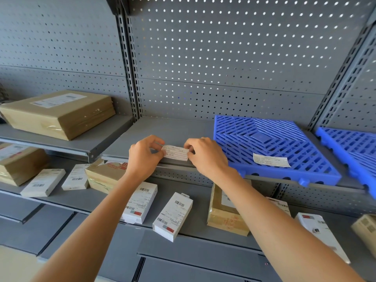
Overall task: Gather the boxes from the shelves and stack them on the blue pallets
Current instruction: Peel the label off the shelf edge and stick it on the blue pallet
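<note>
A: Between the hands, what's held?
B: Left hand (145, 154) & right hand (207, 154) each pinch one end of a white paper label (176, 152) at the shelf (173, 129) edge.
A: Pallets?
B: Blue slatted pallet (270, 145) just right of right hand, w/ another label (271, 160) on it.
A: Boxes?
B: White barcoded box (173, 216) below hands; taped brown box (59, 113) left.

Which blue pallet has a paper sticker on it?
The blue plastic grid pallet nearest the right hand carries a white paper label. The other blue pallet, at the far right edge, shows none.
</note>
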The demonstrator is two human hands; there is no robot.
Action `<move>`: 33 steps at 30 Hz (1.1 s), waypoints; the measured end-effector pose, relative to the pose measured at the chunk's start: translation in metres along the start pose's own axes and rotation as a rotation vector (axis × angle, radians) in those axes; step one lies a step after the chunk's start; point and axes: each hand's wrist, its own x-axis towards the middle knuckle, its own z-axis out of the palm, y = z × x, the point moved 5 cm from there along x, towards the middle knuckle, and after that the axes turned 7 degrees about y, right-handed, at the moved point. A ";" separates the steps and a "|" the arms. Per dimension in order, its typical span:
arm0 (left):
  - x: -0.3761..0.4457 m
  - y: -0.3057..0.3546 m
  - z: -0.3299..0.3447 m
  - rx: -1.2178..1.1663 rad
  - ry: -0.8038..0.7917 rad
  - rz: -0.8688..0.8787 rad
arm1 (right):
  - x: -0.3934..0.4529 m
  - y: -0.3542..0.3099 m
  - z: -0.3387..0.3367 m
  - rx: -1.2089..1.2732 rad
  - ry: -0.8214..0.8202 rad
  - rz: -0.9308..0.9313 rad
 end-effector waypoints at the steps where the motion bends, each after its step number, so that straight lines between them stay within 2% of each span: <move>1: -0.001 0.001 -0.001 -0.008 -0.001 0.001 | 0.000 0.000 -0.001 0.021 0.001 0.008; 9: -0.002 0.022 -0.011 -0.122 0.038 0.015 | -0.009 0.007 -0.027 0.206 0.094 0.086; 17: -0.014 0.077 0.007 -0.226 0.005 0.047 | -0.028 0.052 -0.071 0.316 0.218 0.169; 25: -0.045 0.160 0.042 -0.253 -0.015 0.140 | -0.077 0.102 -0.138 0.313 0.301 0.183; 33: -0.108 0.261 0.106 -0.287 -0.093 0.207 | -0.160 0.190 -0.214 0.330 0.385 0.282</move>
